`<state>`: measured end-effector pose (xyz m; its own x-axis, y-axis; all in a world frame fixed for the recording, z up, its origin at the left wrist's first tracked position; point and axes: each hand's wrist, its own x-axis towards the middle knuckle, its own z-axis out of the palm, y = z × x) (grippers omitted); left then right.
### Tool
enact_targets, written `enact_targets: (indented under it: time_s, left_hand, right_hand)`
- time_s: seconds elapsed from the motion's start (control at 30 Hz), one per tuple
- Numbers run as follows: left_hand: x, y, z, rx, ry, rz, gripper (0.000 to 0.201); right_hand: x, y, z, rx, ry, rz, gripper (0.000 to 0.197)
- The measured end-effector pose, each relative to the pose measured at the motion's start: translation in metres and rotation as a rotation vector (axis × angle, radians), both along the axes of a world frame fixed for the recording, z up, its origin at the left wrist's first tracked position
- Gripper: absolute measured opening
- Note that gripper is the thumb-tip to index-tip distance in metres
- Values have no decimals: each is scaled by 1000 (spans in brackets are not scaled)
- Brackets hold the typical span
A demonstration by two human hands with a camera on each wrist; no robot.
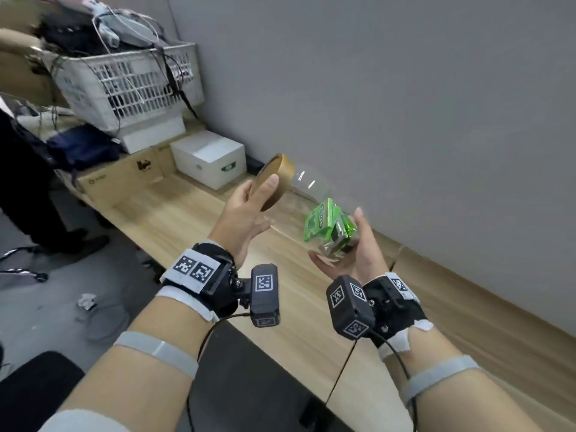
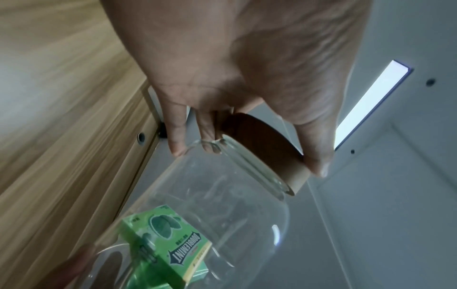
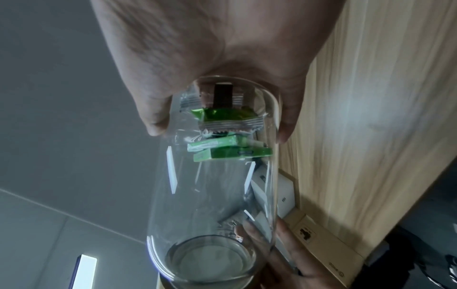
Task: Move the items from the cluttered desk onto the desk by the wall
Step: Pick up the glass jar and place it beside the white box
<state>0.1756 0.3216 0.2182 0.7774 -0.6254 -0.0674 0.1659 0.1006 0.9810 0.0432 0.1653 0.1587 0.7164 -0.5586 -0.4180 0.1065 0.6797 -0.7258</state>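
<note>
Glass jar [image 1: 314, 210], tilted above the table [image 1: 193, 219]: your left grip [image 1: 249, 213] is clasping its lid [image 1: 276, 182], your right grip [image 1: 355, 244] cupping its base.

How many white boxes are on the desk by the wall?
2. One white box sits on the wooden desk against the wall; another lies under the white basket. The clutter may hide more.

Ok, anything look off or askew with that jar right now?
The glass jar is tipped nearly sideways in the air over the wooden desk. The left hand grips its wooden lid; the right hand cradles the base, where green gum packs have slid together. Nothing has spilled.
</note>
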Motion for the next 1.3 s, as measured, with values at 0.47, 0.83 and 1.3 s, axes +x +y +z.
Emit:
enact_targets:
  time_s: [0.47, 0.83, 1.3]
  left_hand:
    - [169, 9, -44, 124, 82, 87, 81]
    - [330, -66, -65, 333, -142, 195, 96]
    - [507, -176, -151, 503, -481, 78, 109]
  right_hand:
    - [172, 7, -39, 109, 21, 67, 41]
    - [330, -39, -80, 126, 151, 118, 47]
    - [474, -82, -105, -56, 318, 176, 34]
